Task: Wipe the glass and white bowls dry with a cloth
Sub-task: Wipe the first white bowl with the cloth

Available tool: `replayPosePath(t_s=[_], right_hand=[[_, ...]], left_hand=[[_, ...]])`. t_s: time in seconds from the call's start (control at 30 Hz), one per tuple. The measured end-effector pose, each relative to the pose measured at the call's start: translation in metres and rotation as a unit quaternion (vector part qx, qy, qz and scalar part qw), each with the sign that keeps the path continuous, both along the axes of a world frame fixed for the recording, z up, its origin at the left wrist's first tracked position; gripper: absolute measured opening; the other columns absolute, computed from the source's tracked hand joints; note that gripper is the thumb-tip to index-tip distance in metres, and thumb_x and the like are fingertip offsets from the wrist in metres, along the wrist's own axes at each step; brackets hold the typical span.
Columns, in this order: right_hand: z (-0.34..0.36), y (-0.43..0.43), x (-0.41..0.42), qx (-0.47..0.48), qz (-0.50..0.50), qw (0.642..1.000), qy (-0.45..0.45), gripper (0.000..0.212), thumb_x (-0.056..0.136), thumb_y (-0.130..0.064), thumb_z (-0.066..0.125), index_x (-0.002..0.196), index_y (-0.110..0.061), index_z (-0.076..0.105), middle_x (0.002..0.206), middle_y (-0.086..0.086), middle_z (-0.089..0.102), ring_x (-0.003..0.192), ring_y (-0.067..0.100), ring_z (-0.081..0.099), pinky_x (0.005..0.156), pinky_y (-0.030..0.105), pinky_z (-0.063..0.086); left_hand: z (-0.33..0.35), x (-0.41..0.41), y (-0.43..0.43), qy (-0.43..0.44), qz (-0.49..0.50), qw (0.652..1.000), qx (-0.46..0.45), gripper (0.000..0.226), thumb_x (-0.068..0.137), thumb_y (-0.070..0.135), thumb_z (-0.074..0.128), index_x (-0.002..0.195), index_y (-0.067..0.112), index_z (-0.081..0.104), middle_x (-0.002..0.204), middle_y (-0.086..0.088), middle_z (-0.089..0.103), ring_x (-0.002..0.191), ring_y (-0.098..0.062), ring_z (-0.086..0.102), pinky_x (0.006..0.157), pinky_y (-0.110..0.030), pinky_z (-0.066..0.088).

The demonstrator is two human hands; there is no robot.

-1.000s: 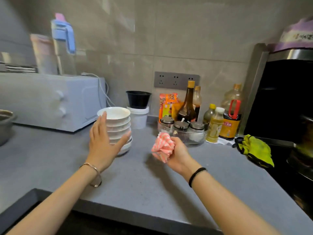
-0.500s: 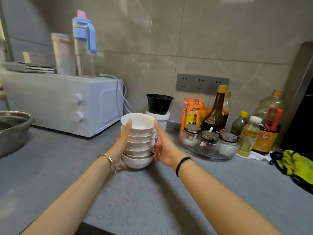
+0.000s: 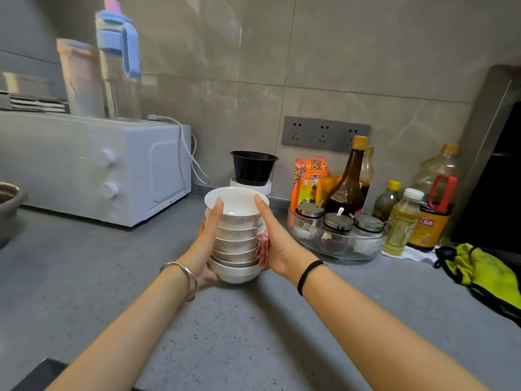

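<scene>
**Stack of white bowls clasped between both hands, no wiping under way**

Nearest the viewer, both forearms reach over the grey speckled countertop (image 3: 253,340), past the dark sink corner (image 3: 36,373) at lower left. The left hand (image 3: 207,251) cups the stack of white bowls (image 3: 236,244) low on its left side, one finger straight up to the top rim. The right hand (image 3: 279,249) closes on the stack's right side and traps a bunched pink-and-white striped cloth (image 3: 262,248) between palm and bowls, one finger likewise raised to the rim. The stack, about seven bowls nested, stands upright at mid-counter. Whether its base rests on the surface or sits just off it cannot be told.

Progress, as a judgement: no bowl is under the cloth at this moment, and the nested bowls would have to be separated before each could be wiped. Whether any is already dry cannot be told. No glass bowl awaiting wiping can be made out.

To the right, close to the stack, a clear glass tray (image 3: 372,253) holds lidded condiment jars and limits room on that side. A yellow-green cloth (image 3: 485,275) lies further right. Behind stand a black plastic bowl (image 3: 253,167), sauce and oil bottles (image 3: 348,179), a white microwave (image 3: 93,165) and, at far left, a metal basin (image 3: 8,210). Open counter lies to the left of the stack
</scene>
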State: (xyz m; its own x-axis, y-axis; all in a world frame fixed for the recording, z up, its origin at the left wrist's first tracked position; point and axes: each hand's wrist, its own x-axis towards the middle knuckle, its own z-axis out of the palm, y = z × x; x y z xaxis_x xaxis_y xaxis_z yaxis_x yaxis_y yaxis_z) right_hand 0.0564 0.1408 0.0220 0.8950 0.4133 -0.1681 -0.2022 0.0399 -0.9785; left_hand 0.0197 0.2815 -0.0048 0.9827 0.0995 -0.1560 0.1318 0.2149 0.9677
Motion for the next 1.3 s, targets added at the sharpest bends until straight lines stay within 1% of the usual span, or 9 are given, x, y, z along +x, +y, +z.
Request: replayPosePath(t_s=[0.13,0.4,0.73,0.83,0.9,1.03,1.13,1.23,1.3], right_hand=[[-0.003,-0.035,-0.003,-0.009,-0.05,0.999,-0.006,0.116,0.041,-0.081,0.062,0.143,-0.031,0.038,0.137,0.006,0.055,0.123,0.025,0.052,0.085,0.037,0.042],[-0.005,-0.126,-0.018,0.03,-0.12,0.992,-0.011,0.085,0.06,-0.069,0.055,0.133,-0.026,0.051,0.117,0.006,0.068,0.1,0.019,0.065,0.068,0.03,0.05],[-0.013,-0.165,-0.023,0.015,-0.155,0.988,0.004,0.115,0.043,-0.084,0.061,0.143,-0.029,0.041,0.136,0.008,0.056,0.126,0.027,0.051,0.11,0.049,0.034],[-0.017,-0.167,-0.021,0.053,-0.163,0.985,0.017,0.099,0.062,-0.087,0.048,0.14,-0.026,0.047,0.133,0.009,0.059,0.126,0.03,0.051,0.113,0.055,0.028],[-0.019,-0.172,-0.02,0.105,-0.181,0.978,0.025,0.086,0.08,-0.08,0.034,0.136,-0.018,0.053,0.128,0.011,0.063,0.124,0.031,0.053,0.112,0.054,0.031],[-0.018,-0.184,-0.028,0.175,-0.212,0.96,0.06,0.077,0.091,-0.065,0.037,0.141,-0.007,0.045,0.128,0.016,0.061,0.12,0.031,0.056,0.109,0.046,0.037],[-0.013,-0.189,-0.034,0.188,-0.22,0.954,0.072,0.081,0.089,-0.064,0.043,0.149,-0.011,0.029,0.142,0.014,0.049,0.129,0.031,0.047,0.113,0.046,0.03],[-0.006,-0.193,-0.041,0.152,-0.221,0.962,0.044,0.077,0.09,-0.063,0.041,0.149,-0.016,0.029,0.148,0.012,0.042,0.134,0.03,0.041,0.112,0.046,0.026],[0.001,-0.196,-0.047,0.142,-0.211,0.967,0.021,0.074,0.092,-0.061,0.039,0.15,-0.016,0.027,0.15,0.013,0.038,0.136,0.031,0.038,0.115,0.048,0.021]], left_hand=[[0.0,0.006,-0.038,-0.006,-0.035,0.999,-0.013,0.121,0.033,0.099,0.054,0.138,0.041,0.041,0.13,-0.004,0.061,0.109,-0.029,0.065,0.086,-0.056,0.052],[0.004,0.016,-0.129,0.002,-0.118,0.992,-0.044,0.13,0.031,0.095,0.058,0.143,0.032,0.034,0.137,-0.009,0.053,0.116,-0.033,0.058,0.089,-0.053,0.053],[0.003,0.013,-0.162,-0.014,-0.158,0.987,-0.015,0.134,0.031,0.095,0.059,0.147,0.034,0.028,0.144,-0.009,0.047,0.125,-0.032,0.051,0.1,-0.055,0.044],[0.009,0.009,-0.162,-0.023,-0.158,0.987,-0.001,0.122,0.044,0.09,0.052,0.148,0.031,0.026,0.149,-0.006,0.04,0.133,-0.03,0.043,0.099,-0.049,0.045],[0.011,0.008,-0.162,-0.029,-0.128,0.991,0.023,0.123,0.047,0.086,0.048,0.151,0.03,0.016,0.157,-0.004,0.026,0.142,-0.029,0.029,0.111,-0.051,0.029],[0.015,0.001,-0.163,-0.091,-0.023,0.99,0.107,0.109,0.06,0.076,0.043,0.151,0.033,0.003,0.161,-0.002,0.011,0.146,-0.03,0.016,0.114,-0.053,0.021],[0.016,0.0,-0.156,-0.235,0.067,0.937,0.25,0.1,0.069,0.08,0.049,0.15,0.039,0.005,0.16,0.002,0.011,0.147,-0.025,0.014,0.114,-0.051,0.02],[0.022,0.003,-0.149,-0.401,0.083,0.77,0.489,0.084,0.072,0.084,0.037,0.144,0.041,0.03,0.156,0.005,0.025,0.147,-0.019,0.012,0.117,-0.049,0.006],[0.034,0.002,-0.151,-0.426,0.036,0.681,0.595,0.075,0.077,0.082,0.027,0.127,0.035,0.057,0.147,0.006,0.043,0.145,-0.017,0.019,0.117,-0.043,-0.006]])
